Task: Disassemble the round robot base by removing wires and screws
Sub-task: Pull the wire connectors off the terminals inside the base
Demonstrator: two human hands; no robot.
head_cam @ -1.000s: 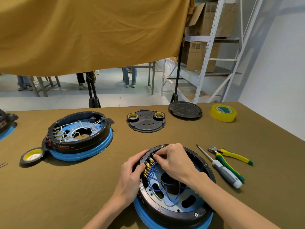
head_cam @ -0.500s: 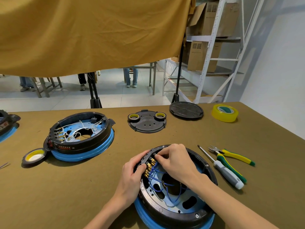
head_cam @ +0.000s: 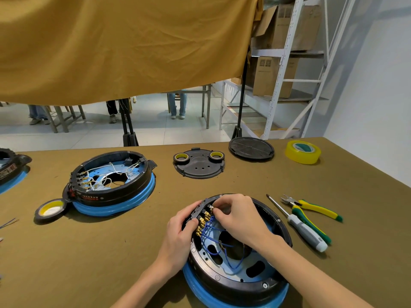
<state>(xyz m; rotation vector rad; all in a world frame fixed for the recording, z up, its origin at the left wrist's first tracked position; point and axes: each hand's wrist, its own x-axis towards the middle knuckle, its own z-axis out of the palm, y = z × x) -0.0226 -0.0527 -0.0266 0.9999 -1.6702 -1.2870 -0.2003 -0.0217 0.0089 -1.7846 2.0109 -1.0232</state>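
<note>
Black-and-blue round robot base sits on olive table, near front edge, open side up, lower right rim raised. Brass terminal row runs along upper left rim, near-to-far; blue wires fan from it toward centre. Left hand grips rim outside, fingers curled over edge beside terminals. Right hand reaches inside, fingertips pinching at farthest terminal; exact item pinched cannot tell. Screwdriver right of base, tip pointing away.

An olive cloth-covered table carries two round black-and-blue bases, a grey-handled screwdriver, green-yellow pliers and a yellow tape roll near its far right corner.
</note>
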